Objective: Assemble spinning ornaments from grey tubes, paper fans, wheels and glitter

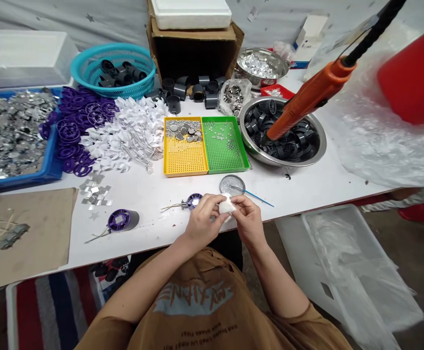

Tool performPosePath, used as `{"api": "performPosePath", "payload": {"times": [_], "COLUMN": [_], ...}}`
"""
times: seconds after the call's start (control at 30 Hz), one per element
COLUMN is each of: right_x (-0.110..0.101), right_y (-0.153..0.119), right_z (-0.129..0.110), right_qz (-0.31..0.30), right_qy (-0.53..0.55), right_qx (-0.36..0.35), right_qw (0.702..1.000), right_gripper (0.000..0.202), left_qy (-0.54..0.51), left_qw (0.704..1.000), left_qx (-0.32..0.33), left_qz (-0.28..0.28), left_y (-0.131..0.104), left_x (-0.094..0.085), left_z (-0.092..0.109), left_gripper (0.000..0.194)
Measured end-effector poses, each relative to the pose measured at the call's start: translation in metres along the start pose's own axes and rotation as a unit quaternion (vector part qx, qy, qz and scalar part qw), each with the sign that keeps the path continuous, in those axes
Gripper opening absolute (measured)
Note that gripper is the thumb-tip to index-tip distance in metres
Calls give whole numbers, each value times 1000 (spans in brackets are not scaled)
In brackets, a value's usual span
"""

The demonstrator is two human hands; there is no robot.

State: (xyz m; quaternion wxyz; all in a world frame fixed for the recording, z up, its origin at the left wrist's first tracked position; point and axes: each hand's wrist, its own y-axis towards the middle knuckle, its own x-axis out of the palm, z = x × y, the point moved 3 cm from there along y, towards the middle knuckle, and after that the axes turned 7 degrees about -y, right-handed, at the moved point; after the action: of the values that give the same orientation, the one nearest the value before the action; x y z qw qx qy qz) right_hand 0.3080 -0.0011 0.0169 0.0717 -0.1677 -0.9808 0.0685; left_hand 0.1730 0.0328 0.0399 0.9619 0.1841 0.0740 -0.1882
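"Where is the white piece (227, 205)?"

"On the near side of the yellow tray (185, 167), a little to its right, up between the two hands."

"How does the left hand (202, 221) stand?"

"Nearly closed. Its thumb and fingers are bent together and pinch the left side of the white piece."

"And the right hand (248, 221)?"

"Also nearly closed, thumb and forefinger gripping the other side. I can't tell exactly how the piece is folded or shaped, because the fingers cover part of it."

"What is near them?"

"Nearer the person than the yellow tray, a small purple wheel (194, 200) with wires lies just beside the left hand. A round dish (222, 182) sits right of that wheel, with a thin blue stick (259, 198) leaning out over its rim. Farther left on that same near side stands a grey tube (133, 221) with a purple top."

"And around the tray itself?"

"A green tray (239, 167) touches its right side. Beyond that is a metal bowl (321, 148) of black parts, with an orange tool (306, 97) slanting over it. Left of the yellow tray are a heap of white parts (124, 126), then purple rings (69, 133). An open cardboard box (154, 53) is behind it."
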Motion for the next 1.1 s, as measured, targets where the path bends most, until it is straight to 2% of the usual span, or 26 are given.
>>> {"api": "performPosePath", "payload": {"times": [0.1, 0.2, 0.27, 0.4, 0.5, 0.63, 0.73, 0.8, 0.9, 0.97, 1.03, 1.1], "right_x": [0, 2, 4, 7, 5, 5, 8, 10, 12, 12, 12, 9], "right_y": [-1, 0, 0, -2, -2, 2, 1, 0, -1, -2, -2, -2], "right_z": [-1, -1, -2, -6, -5, 1, 4, 6, 6, 5, 5, 3], "right_qz": [-27, -51, -70, -86, -56, -73, -106, -116, -109, -100, -91, -56], "right_qy": [11, 53, 75, 30, 17, 134, 203, 217, 200, 164, 115, 60], "right_qx": [6, 31, 35, 8, 24, 109, 163, 172, 151, 118, 83, 48], "right_qw": [1000, 997, 994, 996, 998, 982, 960, 954, 962, 974, 986, 995], "right_gripper": [15, 19, 23, 44, 24, 26, 31, 32, 30, 26, 21, 18], "left_qy": [-47, -166, -194, -93, -51, -52, -81, -79, -15, 16, -2, -58], "left_qw": [998, 981, 974, 993, 998, 998, 997, 996, 998, 998, 1000, 998], "left_qx": [-35, -101, -118, -74, -28, 8, 13, 20, 23, 19, 9, -26], "left_qz": [21, 2, 1, 18, -8, -26, 9, 40, 62, 50, 21, -6], "left_y": [2, 4, 6, 7, 8, 11, 13, 13, 11, 9, 8, 7], "left_x": [-3, -4, -6, -10, -12, -17, -20, -21, -22, -21, -19, -16], "left_z": [0, -3, -3, 2, 6, 7, 3, 1, 1, 3, 5, 4], "left_gripper": [19, 21, 22, 22, 27, 30, 19, 11, 5, 9, 15, 15]}}
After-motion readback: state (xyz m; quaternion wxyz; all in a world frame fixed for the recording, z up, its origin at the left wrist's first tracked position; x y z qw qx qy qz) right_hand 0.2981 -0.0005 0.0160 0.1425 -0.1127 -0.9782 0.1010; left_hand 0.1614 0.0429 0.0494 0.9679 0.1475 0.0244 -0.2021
